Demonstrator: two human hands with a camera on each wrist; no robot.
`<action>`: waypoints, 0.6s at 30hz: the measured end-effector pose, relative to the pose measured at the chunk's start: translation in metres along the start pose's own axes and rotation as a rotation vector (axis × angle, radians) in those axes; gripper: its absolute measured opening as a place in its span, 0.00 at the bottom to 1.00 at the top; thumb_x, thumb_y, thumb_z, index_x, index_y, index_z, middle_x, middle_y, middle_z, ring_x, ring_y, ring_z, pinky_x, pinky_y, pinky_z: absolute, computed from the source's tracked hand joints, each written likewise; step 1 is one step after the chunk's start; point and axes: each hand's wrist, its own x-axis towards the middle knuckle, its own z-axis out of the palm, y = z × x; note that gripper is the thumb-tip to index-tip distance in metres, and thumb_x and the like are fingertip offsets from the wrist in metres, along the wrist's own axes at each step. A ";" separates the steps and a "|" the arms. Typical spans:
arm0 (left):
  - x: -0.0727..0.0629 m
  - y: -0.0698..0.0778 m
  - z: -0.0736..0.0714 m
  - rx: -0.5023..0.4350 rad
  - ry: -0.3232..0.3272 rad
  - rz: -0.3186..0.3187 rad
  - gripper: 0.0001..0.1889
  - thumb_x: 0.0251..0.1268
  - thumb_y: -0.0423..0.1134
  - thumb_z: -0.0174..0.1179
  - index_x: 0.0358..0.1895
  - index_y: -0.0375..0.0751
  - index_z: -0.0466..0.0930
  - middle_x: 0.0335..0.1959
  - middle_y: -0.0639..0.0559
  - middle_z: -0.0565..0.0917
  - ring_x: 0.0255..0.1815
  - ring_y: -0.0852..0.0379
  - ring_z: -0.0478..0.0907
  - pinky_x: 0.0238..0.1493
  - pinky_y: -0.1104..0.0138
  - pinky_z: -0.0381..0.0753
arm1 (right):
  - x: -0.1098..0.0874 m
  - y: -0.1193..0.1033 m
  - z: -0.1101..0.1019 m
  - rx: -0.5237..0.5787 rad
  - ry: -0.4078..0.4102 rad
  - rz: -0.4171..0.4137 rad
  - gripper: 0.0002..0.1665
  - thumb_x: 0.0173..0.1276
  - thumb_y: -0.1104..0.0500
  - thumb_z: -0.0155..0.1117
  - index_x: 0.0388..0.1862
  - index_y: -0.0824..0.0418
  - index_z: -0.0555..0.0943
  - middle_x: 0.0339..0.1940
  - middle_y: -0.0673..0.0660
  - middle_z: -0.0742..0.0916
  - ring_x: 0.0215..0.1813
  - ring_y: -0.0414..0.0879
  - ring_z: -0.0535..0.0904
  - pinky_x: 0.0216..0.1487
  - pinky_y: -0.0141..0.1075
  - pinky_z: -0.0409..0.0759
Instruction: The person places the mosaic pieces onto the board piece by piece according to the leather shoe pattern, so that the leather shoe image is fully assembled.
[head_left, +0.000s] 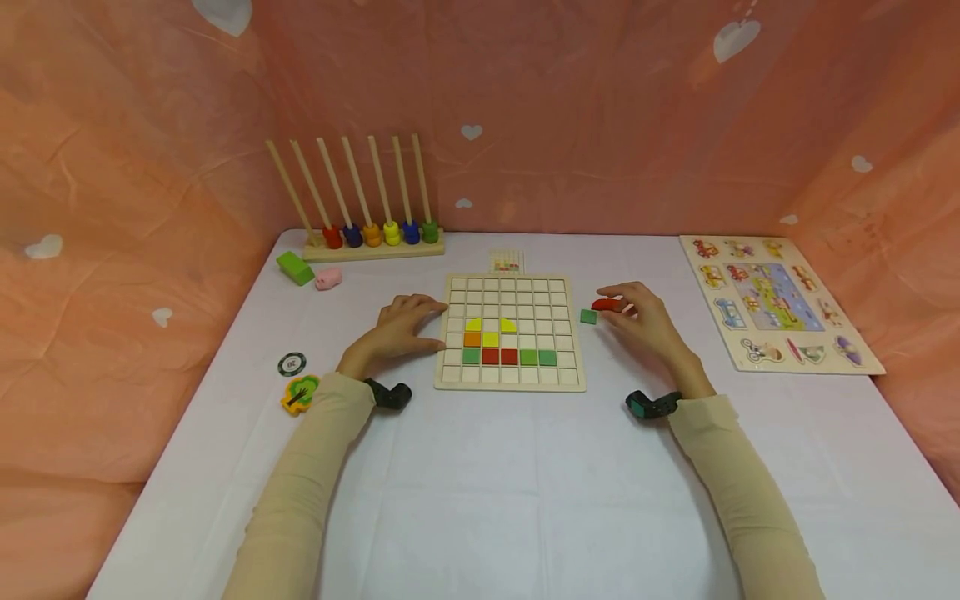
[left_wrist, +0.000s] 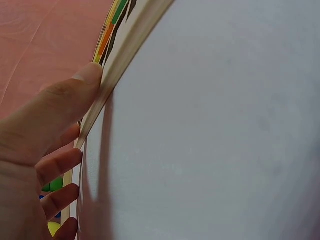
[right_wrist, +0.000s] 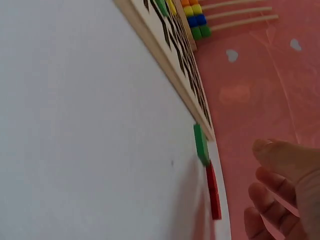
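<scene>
A wooden grid board (head_left: 510,387) lies mid-table, with yellow, orange, green and red pieces in some of its cells. My left hand (head_left: 405,325) is at the board's left edge; the left wrist view has the thumb (left_wrist: 75,92) touching the rim and the other fingers stretched along it. Off the board's right side lie a loose green piece (head_left: 588,317) and red pieces (head_left: 604,305). Over the red ones is my right hand (head_left: 643,323), its fingers loosely bent. In the right wrist view the red pieces (right_wrist: 213,192) lie on the table, apart from the fingers.
Behind the board lies a small pattern card (head_left: 507,262). A peg rack with coloured beads (head_left: 375,247) stands back left, near a green block (head_left: 295,268) and a pink piece (head_left: 328,278). A round token (head_left: 292,363) and tree piece (head_left: 300,393) lie left; a picture puzzle (head_left: 780,304) lies right.
</scene>
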 end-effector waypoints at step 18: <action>-0.001 0.003 -0.001 0.001 -0.008 -0.003 0.37 0.56 0.55 0.63 0.68 0.48 0.63 0.67 0.45 0.61 0.67 0.42 0.50 0.62 0.45 0.49 | -0.001 0.027 -0.003 -0.053 -0.048 0.165 0.20 0.62 0.67 0.62 0.55 0.67 0.76 0.44 0.65 0.77 0.40 0.55 0.72 0.44 0.43 0.70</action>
